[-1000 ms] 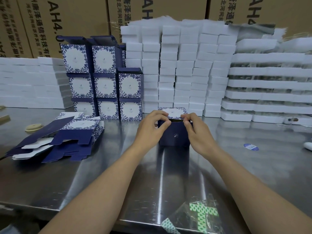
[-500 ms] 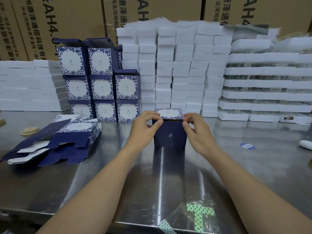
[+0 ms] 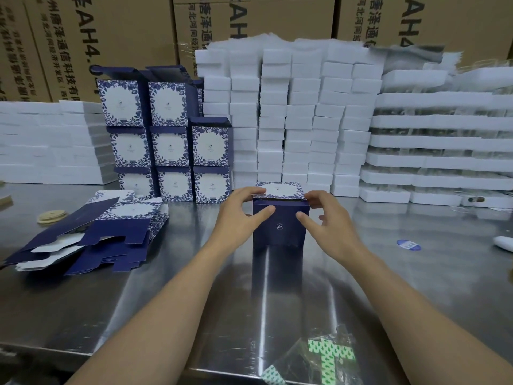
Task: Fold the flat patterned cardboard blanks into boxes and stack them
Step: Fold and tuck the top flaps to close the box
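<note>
A dark blue box [image 3: 280, 226] with a white, floral-patterned top stands upright on the steel table [image 3: 166, 301] in the middle. My left hand [image 3: 238, 209] grips its top left edge, fingers on the lid and thumb on the front face. At the top right corner my right hand [image 3: 327, 220] holds it the same way, thumb pressed to the front. A loose pile of flat blue blanks [image 3: 116, 232] lies to the left. Folded patterned boxes [image 3: 169, 140] are stacked three high behind that pile.
White foam blocks [image 3: 291, 115] and foam trays [image 3: 438, 145] are stacked along the back, in front of brown cartons [image 3: 111, 31]. A plastic bag with a green pattern [image 3: 330, 357] lies at the near edge. A blue sticker [image 3: 408, 244] and a round disc [image 3: 51, 216] lie on the table.
The box's top flap has gone down flat and the gap at its front edge has closed. Both thumbs have slid down onto the front face.
</note>
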A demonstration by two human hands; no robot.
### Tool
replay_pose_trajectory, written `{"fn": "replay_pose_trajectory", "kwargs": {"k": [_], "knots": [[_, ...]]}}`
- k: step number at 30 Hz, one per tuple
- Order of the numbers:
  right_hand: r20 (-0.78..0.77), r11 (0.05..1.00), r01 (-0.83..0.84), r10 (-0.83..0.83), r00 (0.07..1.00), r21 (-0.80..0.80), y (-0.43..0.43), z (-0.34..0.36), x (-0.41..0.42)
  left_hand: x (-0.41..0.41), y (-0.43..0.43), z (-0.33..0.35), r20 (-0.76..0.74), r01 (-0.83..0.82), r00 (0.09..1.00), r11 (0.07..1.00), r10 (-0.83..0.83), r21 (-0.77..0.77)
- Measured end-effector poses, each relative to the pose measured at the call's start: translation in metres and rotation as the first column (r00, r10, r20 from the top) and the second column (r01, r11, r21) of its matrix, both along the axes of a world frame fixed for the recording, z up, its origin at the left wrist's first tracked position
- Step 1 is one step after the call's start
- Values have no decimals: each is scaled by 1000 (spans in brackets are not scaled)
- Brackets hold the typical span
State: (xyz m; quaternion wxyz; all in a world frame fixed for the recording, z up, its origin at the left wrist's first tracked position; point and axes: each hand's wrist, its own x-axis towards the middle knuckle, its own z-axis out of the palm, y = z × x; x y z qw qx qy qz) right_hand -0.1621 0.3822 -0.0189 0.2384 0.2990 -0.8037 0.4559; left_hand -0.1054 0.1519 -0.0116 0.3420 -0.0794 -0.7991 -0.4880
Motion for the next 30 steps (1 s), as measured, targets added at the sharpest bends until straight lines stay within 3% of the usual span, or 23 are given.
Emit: {"fn": "replay_pose_trajectory", "kwargs": {"k": [10,19,25,28,30], "knots": [[-32,1000,8,-8,999,-4,0,7,8,5,1,3,-37,-48,998,997,46,-56],[-9,992,-89,88,996,-88,-1,18,22,9,2,2,7,-61,998,968,65,-244],[-12,999,-5,5,1000,-47,0,15,19,7,2,4,-20,-77,997,991,76,-110],[103,997,-52,57,993,-52,-1,15,19,6,4,4,-30,-96,995,995,95,-30],[89,996,-70,74,993,-50,-1,15,20,6,5,5,-32,-121,992,991,123,51]]}}
